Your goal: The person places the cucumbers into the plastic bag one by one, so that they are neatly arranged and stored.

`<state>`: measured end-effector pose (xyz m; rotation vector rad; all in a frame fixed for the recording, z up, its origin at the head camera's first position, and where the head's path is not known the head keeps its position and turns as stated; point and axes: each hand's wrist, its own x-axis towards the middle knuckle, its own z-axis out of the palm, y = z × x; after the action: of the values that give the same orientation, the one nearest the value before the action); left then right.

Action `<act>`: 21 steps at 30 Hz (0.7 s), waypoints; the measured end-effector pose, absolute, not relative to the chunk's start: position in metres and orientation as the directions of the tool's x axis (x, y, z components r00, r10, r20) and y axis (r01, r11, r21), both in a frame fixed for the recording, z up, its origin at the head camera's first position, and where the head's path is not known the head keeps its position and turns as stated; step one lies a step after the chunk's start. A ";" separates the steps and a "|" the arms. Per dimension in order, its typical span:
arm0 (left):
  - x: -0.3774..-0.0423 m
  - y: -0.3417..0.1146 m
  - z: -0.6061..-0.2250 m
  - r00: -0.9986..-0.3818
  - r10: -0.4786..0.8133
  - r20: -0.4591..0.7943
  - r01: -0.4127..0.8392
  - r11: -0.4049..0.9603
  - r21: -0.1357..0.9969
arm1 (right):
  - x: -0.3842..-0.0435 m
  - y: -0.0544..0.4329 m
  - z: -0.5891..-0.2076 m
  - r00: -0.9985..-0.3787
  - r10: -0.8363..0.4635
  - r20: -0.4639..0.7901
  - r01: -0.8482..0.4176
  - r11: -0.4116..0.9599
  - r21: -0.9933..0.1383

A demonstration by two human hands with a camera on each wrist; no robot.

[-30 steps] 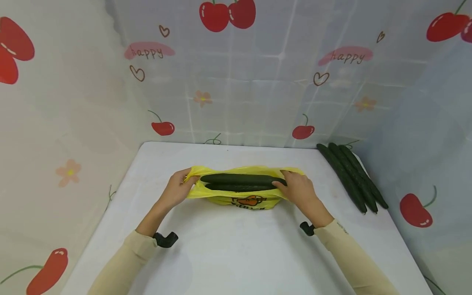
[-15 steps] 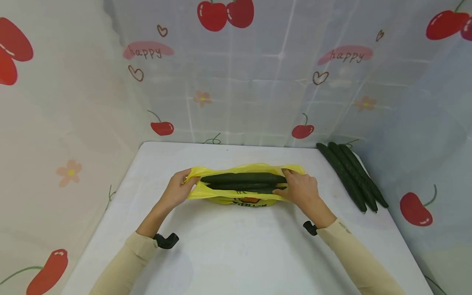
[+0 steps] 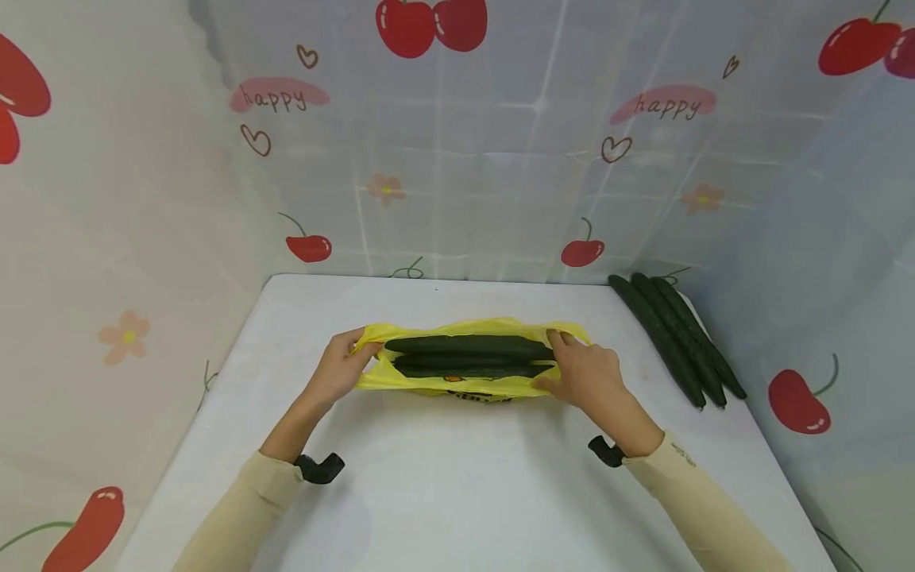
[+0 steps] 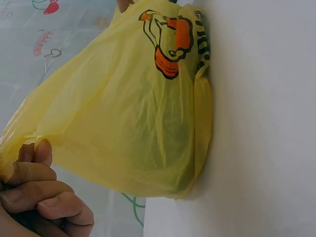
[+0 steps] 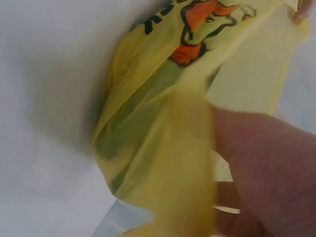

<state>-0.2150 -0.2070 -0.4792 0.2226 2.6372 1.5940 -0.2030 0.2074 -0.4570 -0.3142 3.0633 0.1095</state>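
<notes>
A thin yellow plastic bag [image 3: 429, 382], printed in orange and black, is stretched sideways in the head view with its mouth facing up. Inside it long dark green cucumbers [image 3: 468, 345] lie side by side. My left hand [image 3: 341, 367] pinches the left end of the bag's rim; in the left wrist view its fingers [image 4: 34, 173] are curled at a gathered corner of the plastic. At the other end, my right hand [image 3: 588, 372] grips the rim, its thumb in front and fingers behind. Through the plastic, green shows in the right wrist view's bag [image 5: 143, 113].
Three more cucumbers [image 3: 672, 338] lie together at the right back edge of the white table [image 3: 443, 492]. A pale curtain [image 3: 493, 191] with cherry prints hangs behind and at both sides. Black wrist mounts [image 3: 320, 469] sit below the sleeves.
My right hand has shifted slightly right and down along the rim. The bag's mouth shows wider, with more of the cucumbers in sight and less of the front print. My left hand stays nearly still.
</notes>
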 end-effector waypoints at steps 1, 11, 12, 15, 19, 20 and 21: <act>-0.214 -0.208 -0.479 -0.989 0.143 0.025 0.088 0.456 0.886 | -0.203 0.207 -0.458 -0.975 -0.222 -0.005 -0.222 0.974 0.055; -0.211 -0.212 -0.479 -0.994 0.108 0.001 0.049 0.435 0.899 | -0.205 0.186 -0.476 -0.891 -0.409 0.198 -0.427 0.902 -0.061; -0.212 -0.211 -0.479 -0.994 0.107 0.000 0.046 0.432 0.901 | -0.206 0.184 -0.478 -0.892 -0.412 0.188 -0.429 0.901 -0.065; -0.212 -0.211 -0.480 -0.994 0.107 -0.008 0.040 0.436 0.899 | -0.208 0.181 -0.486 -0.895 -0.408 0.181 -0.422 0.905 -0.049; -0.211 -0.211 -0.479 -0.994 0.107 -0.010 0.040 0.449 0.893 | -0.210 0.180 -0.489 -0.919 -0.368 0.140 -0.377 0.925 -0.044; -0.211 -0.211 -0.479 -0.994 0.108 -0.007 0.043 0.450 0.892 | -0.211 0.180 -0.489 -0.926 -0.357 0.124 -0.365 0.930 -0.047; -0.211 -0.211 -0.479 -0.994 0.109 -0.003 0.047 0.449 0.892 | -0.211 0.180 -0.488 -0.931 -0.348 0.107 -0.354 0.934 -0.049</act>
<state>-0.2111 -0.2106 -0.4786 0.1411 2.6229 1.6119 -0.2109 0.1795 -0.4882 -0.5794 3.1839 -0.1093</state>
